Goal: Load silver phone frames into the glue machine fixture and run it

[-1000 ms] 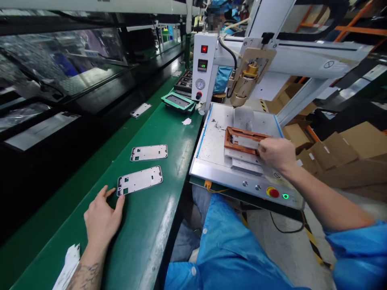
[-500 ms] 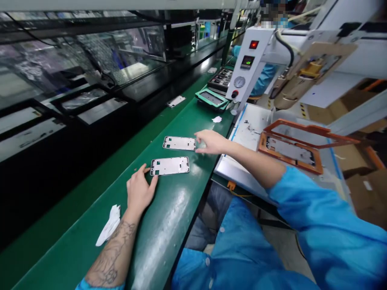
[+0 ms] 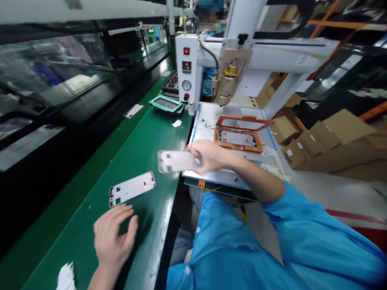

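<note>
My right hand (image 3: 210, 156) grips a flat phone frame (image 3: 175, 161) by its right end, raised above the bench edge and smeared by motion. A second phone frame (image 3: 133, 188) lies flat on the green bench (image 3: 99, 225), its small cutouts toward the left end. Just below that one hovers my left hand (image 3: 113, 235), thumb and fingers apart, holding nothing. To the right, an orange fixture (image 3: 238, 139) stands with its lid raised on the white machine bed, and a similar plate (image 3: 237, 138) sits inside it.
A white machine column (image 3: 186, 72) with a gauge rises behind the bench. Near it are a green-rimmed fixture (image 3: 166, 104), a scrap of white paper (image 3: 177, 123) and another plate (image 3: 133, 111). Crumpled tissue (image 3: 66, 276) lies at lower left. Cardboard boxes (image 3: 329, 141) stand at right.
My right hand has lifted the farther phone frame off the bench and moved it toward the machine. My left hand has let go of the nearer one and drawn back. The view has turned right.
</note>
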The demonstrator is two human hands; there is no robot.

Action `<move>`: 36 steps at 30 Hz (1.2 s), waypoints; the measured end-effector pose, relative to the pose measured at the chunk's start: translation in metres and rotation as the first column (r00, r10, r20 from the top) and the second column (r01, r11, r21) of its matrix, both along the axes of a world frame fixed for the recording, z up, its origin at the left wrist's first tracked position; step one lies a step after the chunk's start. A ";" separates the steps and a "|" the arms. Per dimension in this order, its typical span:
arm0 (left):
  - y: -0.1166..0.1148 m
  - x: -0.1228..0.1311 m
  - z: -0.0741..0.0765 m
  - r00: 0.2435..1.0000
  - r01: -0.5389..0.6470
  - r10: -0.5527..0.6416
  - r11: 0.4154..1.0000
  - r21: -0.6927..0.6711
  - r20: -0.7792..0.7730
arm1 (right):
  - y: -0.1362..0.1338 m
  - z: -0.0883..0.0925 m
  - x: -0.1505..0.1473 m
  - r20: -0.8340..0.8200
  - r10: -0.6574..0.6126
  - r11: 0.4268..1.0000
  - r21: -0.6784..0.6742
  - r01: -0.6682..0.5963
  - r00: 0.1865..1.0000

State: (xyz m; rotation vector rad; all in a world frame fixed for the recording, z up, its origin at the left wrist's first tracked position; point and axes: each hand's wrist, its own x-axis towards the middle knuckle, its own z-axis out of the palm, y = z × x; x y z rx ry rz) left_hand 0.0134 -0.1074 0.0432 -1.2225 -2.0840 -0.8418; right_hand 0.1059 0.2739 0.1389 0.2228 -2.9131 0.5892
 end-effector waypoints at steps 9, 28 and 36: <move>0.321 0.039 0.068 0.906 0.419 -0.419 0.872 -0.251 0.057 | 0.050 -0.043 0.329 0.283 -0.555 0.761 -0.208 0.615 0.782; 0.440 0.045 0.094 0.898 0.288 -0.387 0.877 -0.385 -0.209 | 0.024 -0.103 0.348 0.430 -0.414 0.611 -0.521 0.595 0.802; 0.450 0.045 0.078 0.810 0.479 -0.574 0.531 -0.699 0.120 | 0.010 -0.098 0.343 0.450 -0.376 0.577 -0.571 0.584 0.810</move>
